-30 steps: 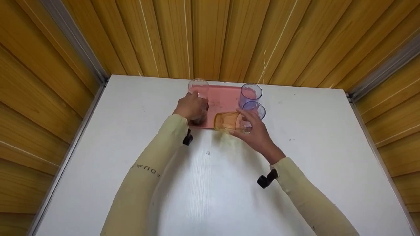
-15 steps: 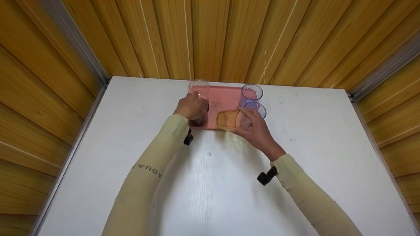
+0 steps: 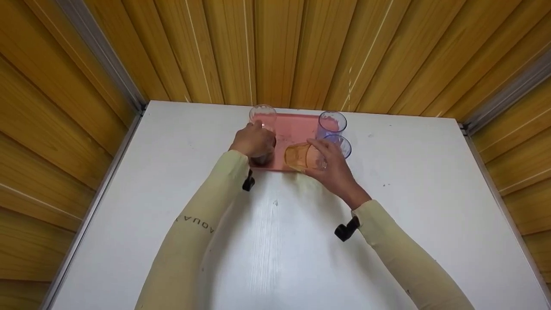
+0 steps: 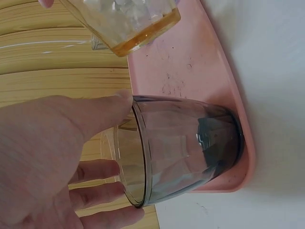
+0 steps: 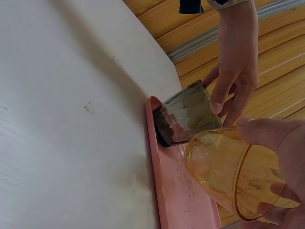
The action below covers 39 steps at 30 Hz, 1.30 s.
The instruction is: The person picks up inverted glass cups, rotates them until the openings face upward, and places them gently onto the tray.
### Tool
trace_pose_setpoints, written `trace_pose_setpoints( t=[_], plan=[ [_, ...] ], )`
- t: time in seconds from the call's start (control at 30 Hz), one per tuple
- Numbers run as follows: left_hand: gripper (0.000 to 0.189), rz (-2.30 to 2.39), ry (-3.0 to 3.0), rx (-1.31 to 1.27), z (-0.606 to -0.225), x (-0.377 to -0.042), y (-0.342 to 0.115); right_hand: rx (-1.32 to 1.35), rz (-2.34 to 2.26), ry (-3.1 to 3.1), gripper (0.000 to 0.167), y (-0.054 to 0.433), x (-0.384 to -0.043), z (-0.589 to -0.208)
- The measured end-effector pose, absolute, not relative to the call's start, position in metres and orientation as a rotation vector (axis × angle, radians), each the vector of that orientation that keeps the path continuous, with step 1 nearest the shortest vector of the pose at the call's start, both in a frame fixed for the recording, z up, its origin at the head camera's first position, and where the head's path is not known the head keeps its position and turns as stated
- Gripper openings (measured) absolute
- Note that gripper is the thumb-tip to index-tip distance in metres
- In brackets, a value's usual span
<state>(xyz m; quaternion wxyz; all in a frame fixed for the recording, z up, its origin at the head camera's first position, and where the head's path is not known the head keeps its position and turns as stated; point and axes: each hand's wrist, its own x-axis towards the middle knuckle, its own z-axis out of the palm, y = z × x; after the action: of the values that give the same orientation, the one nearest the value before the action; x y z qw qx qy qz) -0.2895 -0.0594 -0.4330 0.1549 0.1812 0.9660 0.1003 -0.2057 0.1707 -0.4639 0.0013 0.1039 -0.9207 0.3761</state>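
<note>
My left hand (image 3: 254,141) grips the rim of a smoky grey glass (image 4: 186,148), thumb on one side and fingers on the other. That glass stands upright in the near left corner of a pink tray (image 3: 295,129). Tilted in my right hand (image 3: 333,165) is an amber glass (image 5: 217,164), held near its rim with its base pointing left over the tray's near edge. In the right wrist view it overlaps the grey glass. From the head, my left hand hides much of the grey glass.
A clear glass (image 3: 263,115) stands at the tray's far left. Along the right side are two bluish glasses, one behind (image 3: 332,122) and one in front (image 3: 342,145), partly covered by my right hand. A wood-panelled wall (image 3: 275,51) rises behind the white table (image 3: 258,241).
My right hand has moved the amber glass slightly away from me, further over the tray, and changed its tilt a little. My left hand keeps its hold on the grey glass.
</note>
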Motion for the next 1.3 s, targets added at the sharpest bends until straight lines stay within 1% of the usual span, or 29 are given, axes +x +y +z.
trace_pose_setpoints(
  t=[0.37,0.8,1.3],
  plan=[
    [0.034,0.322,2.750,0.489,-0.433,-0.291,-0.058,0.385,1.047,-2.905,0.075,0.165,-0.209,-0.468],
    [0.033,0.284,2.757,0.515,-0.434,-0.290,-0.057,0.402,0.938,-2.936,0.078,0.158,-0.214,-0.469],
    [0.035,0.289,2.781,0.509,-0.437,-0.290,-0.059,0.430,0.910,-2.968,0.075,0.153,-0.218,-0.470]
  ],
)
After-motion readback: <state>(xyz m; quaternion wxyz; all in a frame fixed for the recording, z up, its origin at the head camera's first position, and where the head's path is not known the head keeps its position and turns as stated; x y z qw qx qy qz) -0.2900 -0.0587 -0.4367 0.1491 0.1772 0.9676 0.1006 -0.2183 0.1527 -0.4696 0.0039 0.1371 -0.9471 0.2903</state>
